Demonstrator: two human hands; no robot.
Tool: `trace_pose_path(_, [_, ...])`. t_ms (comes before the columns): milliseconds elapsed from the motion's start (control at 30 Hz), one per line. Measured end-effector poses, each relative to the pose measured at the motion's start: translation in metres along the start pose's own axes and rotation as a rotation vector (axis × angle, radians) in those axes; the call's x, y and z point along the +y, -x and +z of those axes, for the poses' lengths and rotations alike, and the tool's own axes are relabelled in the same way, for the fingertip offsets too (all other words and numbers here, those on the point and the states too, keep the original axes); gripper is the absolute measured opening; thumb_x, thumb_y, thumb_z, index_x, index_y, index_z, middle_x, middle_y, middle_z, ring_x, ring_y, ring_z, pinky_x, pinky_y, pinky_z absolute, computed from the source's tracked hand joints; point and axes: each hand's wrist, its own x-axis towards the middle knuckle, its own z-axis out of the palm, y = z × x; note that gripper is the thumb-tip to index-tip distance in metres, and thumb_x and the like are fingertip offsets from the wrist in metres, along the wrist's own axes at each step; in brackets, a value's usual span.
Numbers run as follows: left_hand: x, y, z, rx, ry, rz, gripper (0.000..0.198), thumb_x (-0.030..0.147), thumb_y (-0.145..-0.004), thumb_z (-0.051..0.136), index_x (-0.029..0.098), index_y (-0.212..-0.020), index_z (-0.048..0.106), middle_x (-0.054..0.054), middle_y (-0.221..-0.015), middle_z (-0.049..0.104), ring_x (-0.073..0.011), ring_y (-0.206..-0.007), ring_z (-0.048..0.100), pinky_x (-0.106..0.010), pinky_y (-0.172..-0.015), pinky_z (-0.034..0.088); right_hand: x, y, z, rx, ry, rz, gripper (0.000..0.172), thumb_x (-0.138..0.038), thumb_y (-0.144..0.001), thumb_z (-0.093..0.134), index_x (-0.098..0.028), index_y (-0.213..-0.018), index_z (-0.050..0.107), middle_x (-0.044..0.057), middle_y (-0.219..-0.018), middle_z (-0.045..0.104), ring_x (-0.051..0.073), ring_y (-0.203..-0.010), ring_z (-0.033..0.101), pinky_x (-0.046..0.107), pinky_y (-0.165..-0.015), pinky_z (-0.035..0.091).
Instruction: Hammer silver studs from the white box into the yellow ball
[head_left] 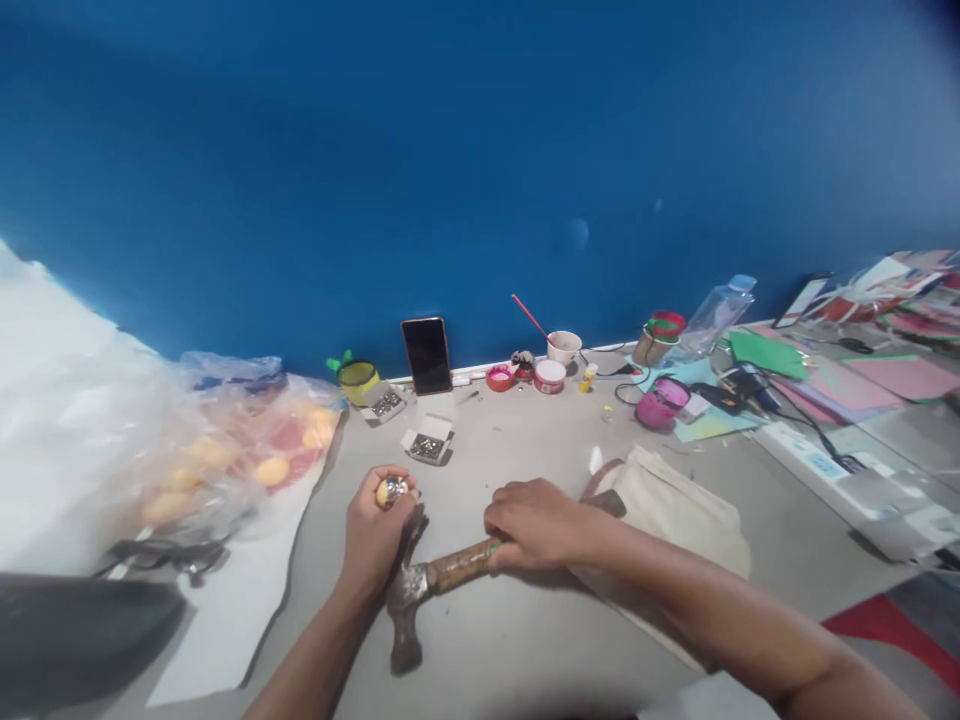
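Item 1, left fingers (373, 492): I am reading them as curling closed round a small round piece (393, 490), yellowish with a shiny metal face. It is showing at the top of the fist, and the left hand (375, 540) is standing on its edge on the table (525, 640).

Item 2, right fingers (501, 535): they are wrapping the wooden handle (463, 566) of a hammer (420, 590) from above, in a full closed grip. The right hand (536, 522) is sitting about midway along the handle.

Item 3, hammer: it is lying flat on the table. Its long axis is running from the right hand leftward and toward me, ending in the metal head (406, 612). The head is lying crosswise to the handle, just beside the left wrist and below the held piece. The left hand is the nearer one to the head, and the round piece is sitting just beyond it.

Item 4, surroundings:
- a cream cloth bag (675, 510) is lying under the right forearm
- two small open boxes (429, 443) of metal bits are sitting beyond the left hand
- a dark phone (427, 355) is leaning on the blue wall (480, 150)
- a clear plastic bag (247, 450) of yellow and red pieces is lying to the left
- cups, a bottle (712, 315) and coloured paper (862, 380) are lying to the right
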Motion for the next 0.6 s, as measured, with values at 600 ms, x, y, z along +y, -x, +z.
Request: trace_pose_path(600, [-0.004,-0.004,-0.002,-0.053,-0.079,0.029,0.028,0.026,-0.069,0.069,0.021,-0.095,0.060,0.001,-0.082,0.068,-0.0107,-0.058,0.057,-0.020,-0.052,0.049,0.101,0.069,-0.092,0.982,0.012,0.867,0.030,-0.039,-0.100,0.050,-0.025,-0.106,0.075,0.010,-0.106,0.078,0.025,-0.090,0.067,0.034,-0.075,0.043])
